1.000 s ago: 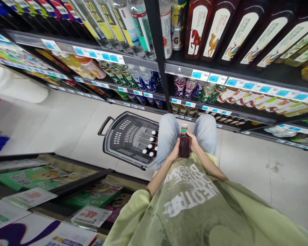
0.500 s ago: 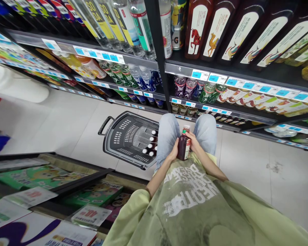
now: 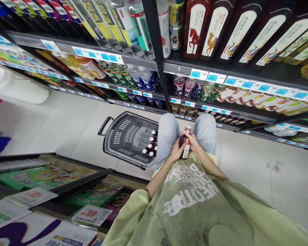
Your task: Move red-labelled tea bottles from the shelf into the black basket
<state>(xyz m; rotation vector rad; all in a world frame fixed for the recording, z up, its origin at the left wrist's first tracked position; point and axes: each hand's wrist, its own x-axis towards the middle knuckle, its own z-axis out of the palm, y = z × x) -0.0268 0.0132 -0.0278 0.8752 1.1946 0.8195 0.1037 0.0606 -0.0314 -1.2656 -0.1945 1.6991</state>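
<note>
Between my knees, in my lap, is a dark red bottle [image 3: 186,150] with a pale label and a clear top. My left hand [image 3: 178,149] wraps its left side, thumb across the front. On the other side my right hand [image 3: 193,140] grips it near the shoulder, fingers partly covering the neck. To the left of my legs a grey shopping basket [image 3: 118,135] with a black handle rests on the floor. Several dark bottles [image 3: 151,146] with white caps stand in it, partly hidden by my knee.
Drink shelves [image 3: 179,65] run across the front, holding soda bottles [image 3: 101,20] and large dark bottles [image 3: 241,37]. Behind and left, a low shelf [image 3: 87,174] carries green boxes [image 3: 92,194] and price cards [image 3: 91,215]. A white rounded object [image 3: 17,85] stands at far left on the tiled floor [image 3: 77,116].
My left hand has shifted further round the bottle's front, and my right fingers now sit higher, over its neck. The bottle has turned slightly, showing more of its pale label.
</note>
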